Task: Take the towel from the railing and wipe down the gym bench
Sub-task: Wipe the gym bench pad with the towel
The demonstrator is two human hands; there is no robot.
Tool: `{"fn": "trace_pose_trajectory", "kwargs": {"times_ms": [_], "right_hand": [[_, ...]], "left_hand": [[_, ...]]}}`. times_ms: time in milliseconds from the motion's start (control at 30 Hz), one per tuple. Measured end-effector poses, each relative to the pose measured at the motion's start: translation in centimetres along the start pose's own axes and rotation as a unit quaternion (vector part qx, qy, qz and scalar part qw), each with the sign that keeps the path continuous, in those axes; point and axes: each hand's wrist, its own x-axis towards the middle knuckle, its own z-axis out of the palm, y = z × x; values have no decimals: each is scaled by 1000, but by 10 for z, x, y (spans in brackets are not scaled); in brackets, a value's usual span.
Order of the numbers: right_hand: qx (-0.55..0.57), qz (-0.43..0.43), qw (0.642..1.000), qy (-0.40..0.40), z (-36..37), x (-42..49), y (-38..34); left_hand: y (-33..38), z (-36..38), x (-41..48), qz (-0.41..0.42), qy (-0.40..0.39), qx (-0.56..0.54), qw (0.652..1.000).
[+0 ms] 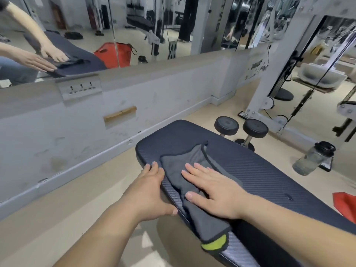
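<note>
A grey towel [179, 166] with a yellow-green corner lies crumpled across the near end of the dark, textured gym bench [260, 170]. My right hand [213, 191] presses flat on the towel, fingers spread and pointing left. My left hand [154, 191] rests on the bench's left edge beside the towel, fingers over the top and thumb along the side. One end of the towel hangs over the bench's near edge.
Two black dumbbells [240, 130] stand on the floor behind the bench. A clear water bottle [314, 158] sits at the right, a red bag [346, 205] beside the bench. A cable machine frame [273, 81] rises at the right. A mirrored wall [115, 31] runs along the left.
</note>
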Motion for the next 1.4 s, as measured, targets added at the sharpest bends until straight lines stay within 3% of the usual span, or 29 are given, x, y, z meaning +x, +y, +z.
{"fn": "trace_pose_trajectory", "kwargs": {"times_ms": [67, 200, 267, 367, 467, 600, 667, 800, 867, 1033, 1167, 1267, 1400], "right_hand": [[-14, 28, 999, 15, -10, 25, 33], [8, 248, 967, 62, -18, 95, 56], [7, 305, 948, 85, -13, 121, 40], [-3, 273, 958, 86, -2, 132, 0], [-24, 148, 985, 82, 10, 106, -30], [-34, 50, 997, 45, -1, 97, -7], [-32, 94, 993, 58, -15, 121, 19], [9, 281, 955, 100, -12, 167, 15], [11, 291, 951, 108, -4, 173, -11], [-19, 98, 990, 94, 19, 119, -56], [-15, 15, 998, 51, -1, 109, -19], [-13, 116, 990, 78, -18, 144, 17], [7, 277, 953, 125, -9, 172, 16]], "left_hand": [[-6, 0, 2, 4, 11, -21, 1000], [-14, 1, 3, 12, 33, -63, 997], [-17, 1, 4, 14, 48, -73, 996], [-21, 0, 7, 13, 62, -75, 995], [-23, 2, 9, 1, 82, -78, 994], [-32, 6, 13, -20, 78, -82, 993], [-34, 6, 13, -16, 64, -93, 993], [-33, 4, 9, -26, 64, -115, 991], [-32, 4, 9, -31, 64, -119, 990], [-38, -3, 5, -32, 30, -185, 982], [-43, -4, 0, -42, 10, -195, 980], [-42, -3, 0, -45, 11, -187, 981], [-37, -4, 0, -56, 10, -191, 980]]}}
